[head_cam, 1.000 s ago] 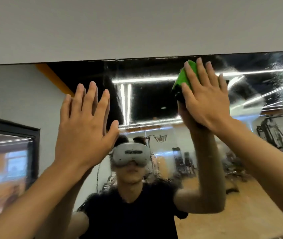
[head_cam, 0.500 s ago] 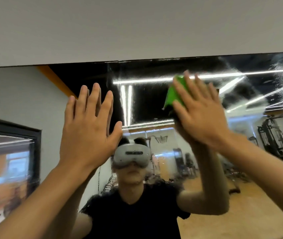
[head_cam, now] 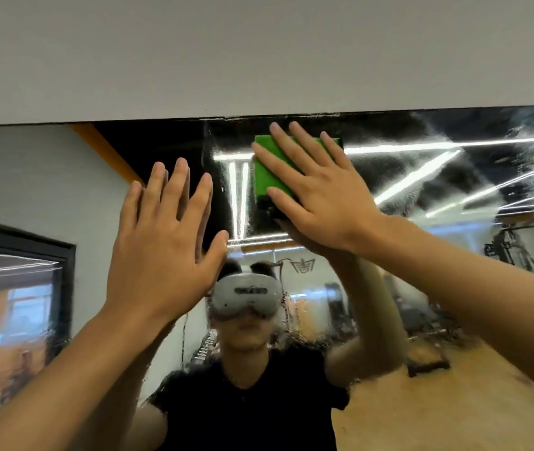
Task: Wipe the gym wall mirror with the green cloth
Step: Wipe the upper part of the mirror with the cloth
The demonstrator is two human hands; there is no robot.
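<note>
A grey wall (head_cam: 259, 53) fills the top of the view, and below it a wall mirror (head_cam: 421, 190) reflects a gym with bright ceiling light strips (head_cam: 421, 146), a wooden floor (head_cam: 454, 402) and a weight machine (head_cam: 513, 252).

The green cloth (head_cam: 267, 170) is folded into a flat pad and lies against the glass just under the mirror's top edge, beneath the fingers of the right hand (head_cam: 321, 193). Its top edge runs level with the mirror's edge and its left edge runs straight up and down. The hand covers so much of it that its longer side cannot be told.

The right hand lies flat on the cloth and presses it to the glass. Its fingers are straight and spread, pointing up and a little left, and the thumb reaches across the pad's lower left part. The forearm comes in from the lower right.

The left hand (head_cam: 161, 242) is lower and well to the left of the cloth, holding nothing. Its palm faces the glass with the fingers straight and pointing up, the thumb out to the right. It looks to rest on the mirror, though contact is not certain.

Between and below the hands, the reflection shows a person in a white headset (head_cam: 246, 296) and a black shirt (head_cam: 246, 411). Left of the left arm is a dark-framed window (head_cam: 64, 271).
</note>
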